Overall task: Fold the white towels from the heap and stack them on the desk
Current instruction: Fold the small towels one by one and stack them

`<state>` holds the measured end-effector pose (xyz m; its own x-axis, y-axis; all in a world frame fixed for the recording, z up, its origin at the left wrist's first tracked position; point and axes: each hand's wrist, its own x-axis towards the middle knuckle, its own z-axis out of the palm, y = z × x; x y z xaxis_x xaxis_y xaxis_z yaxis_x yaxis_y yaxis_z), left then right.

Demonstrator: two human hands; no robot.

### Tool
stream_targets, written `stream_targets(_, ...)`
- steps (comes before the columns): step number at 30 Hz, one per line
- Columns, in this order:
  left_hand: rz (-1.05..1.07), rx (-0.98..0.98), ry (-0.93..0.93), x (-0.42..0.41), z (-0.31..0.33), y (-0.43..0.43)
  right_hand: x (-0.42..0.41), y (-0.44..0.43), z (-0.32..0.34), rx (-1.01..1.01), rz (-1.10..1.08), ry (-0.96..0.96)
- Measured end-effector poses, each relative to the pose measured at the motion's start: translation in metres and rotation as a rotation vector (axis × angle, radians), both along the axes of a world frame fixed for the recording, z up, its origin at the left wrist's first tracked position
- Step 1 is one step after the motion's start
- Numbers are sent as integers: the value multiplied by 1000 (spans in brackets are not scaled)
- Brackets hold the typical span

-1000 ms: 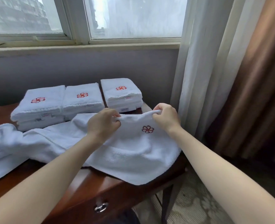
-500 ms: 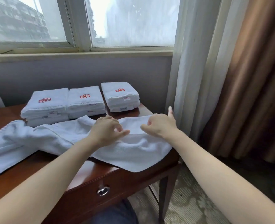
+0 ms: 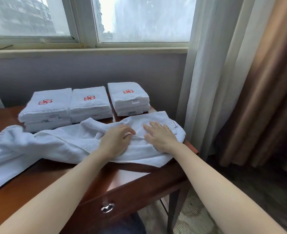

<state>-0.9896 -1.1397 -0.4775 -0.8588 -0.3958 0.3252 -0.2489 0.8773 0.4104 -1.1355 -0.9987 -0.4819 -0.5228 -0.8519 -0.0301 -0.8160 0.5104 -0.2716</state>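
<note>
A long white towel [image 3: 58, 142] lies across the brown wooden desk [image 3: 58, 179], rumpled at its left end and folded over at its right end. My right hand [image 3: 159, 135] lies flat on that folded right end with its fingers spread. My left hand [image 3: 116, 138] rests beside it on the towel, its fingers bent at a crease; whether they pinch the cloth is unclear. Behind, three stacks of folded white towels with red flower logos stand in a row: left stack [image 3: 46, 108], middle stack [image 3: 90, 103], right stack [image 3: 129, 98].
The desk's right edge is just beyond my right hand; a white sheer curtain [image 3: 206, 73] and a brown drape [image 3: 266, 90] hang there. A drawer with a metal pull [image 3: 107, 207] faces me. A wall and window sill run behind the stacks.
Both hands let go of the towel's far edge after folding it toward me, hiding the red logo. My right hand has gone from pinching to lying flat on the fold.
</note>
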Motion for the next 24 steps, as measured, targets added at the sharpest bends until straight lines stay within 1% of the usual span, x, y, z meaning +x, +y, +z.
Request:
stream_targets(4,94,-33,32,-13,-6,11,-23,-3,0,-34,54,-9)
stream_targets(8,140,-25,19,-21,-10,23,-36,2,5,-101,93,-84)
stream_targets(10,148,9,-8,-24,-11,25,-37,4,9,-109,89,-118)
stream_targets(11,145,55,-29,-25,-10,24,-37,4,11,-114,76,-138)
stream_targets(13,113,236,-37,-24,-2,20,-31,2,16,-167,24,-204)
stream_targets(15,79,417,57,-15,11,12,-19,-5,23,-276,-12,-250)
stream_targets(16,77,454,131,-7,19,7,-10,-11,27,-319,-6,-249)
stream_targets(18,95,437,230,15,33,-8,10,-27,35,-356,49,-241)
stream_targets(19,113,399,241,29,39,-16,23,-37,39,-363,93,-250)
stream_targets(24,289,250,212,109,55,-65,95,-98,54,-408,327,-347)
